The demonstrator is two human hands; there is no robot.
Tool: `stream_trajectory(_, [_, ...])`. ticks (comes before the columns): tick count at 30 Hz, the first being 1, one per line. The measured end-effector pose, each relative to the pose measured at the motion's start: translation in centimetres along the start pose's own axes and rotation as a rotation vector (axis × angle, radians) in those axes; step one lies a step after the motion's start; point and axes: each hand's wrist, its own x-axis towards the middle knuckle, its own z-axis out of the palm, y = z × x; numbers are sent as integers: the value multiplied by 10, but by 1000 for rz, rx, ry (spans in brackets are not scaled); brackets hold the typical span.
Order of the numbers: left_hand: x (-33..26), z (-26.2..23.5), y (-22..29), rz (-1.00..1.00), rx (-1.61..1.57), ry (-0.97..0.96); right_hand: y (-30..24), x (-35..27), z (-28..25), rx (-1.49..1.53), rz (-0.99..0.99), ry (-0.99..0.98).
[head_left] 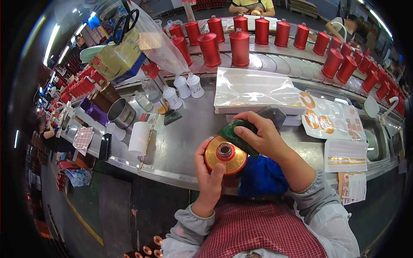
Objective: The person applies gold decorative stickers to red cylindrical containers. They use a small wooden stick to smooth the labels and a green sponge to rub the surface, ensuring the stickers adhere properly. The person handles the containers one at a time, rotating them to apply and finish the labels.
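Gripping a round gold-topped red bottle [225,155], left hand [209,180] steadies it while right hand [262,135] presses a green pad [236,134].

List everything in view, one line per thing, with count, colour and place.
Bottle: one, red with a gold top, gripped from below by the left hand.
Green pad: one, dark green, pressed on the bottle's top.
Red bottles: many, on the curved conveyor behind.
White bottles: several, small, left of centre on the steel table.
Label sheets: several, white with gold shapes, right side.
Glossy sheet stack: one, white, centre.
Metal cup: one, grey, left.
Scissors: one, black, hanging top left.
Blue cloth: one, table's near edge.
Left hand: holds the bottle.
Right hand: holds the pad.
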Motion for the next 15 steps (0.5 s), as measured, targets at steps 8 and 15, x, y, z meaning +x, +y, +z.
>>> stream_trajectory(8, [-5, -15, 7, -11, 97, -180, 7, 0, 2, 14, -51, 39])
stream_trajectory(15, [-7, -12, 6, -11, 12, -156, 5, 0, 2, 19, -52, 37])
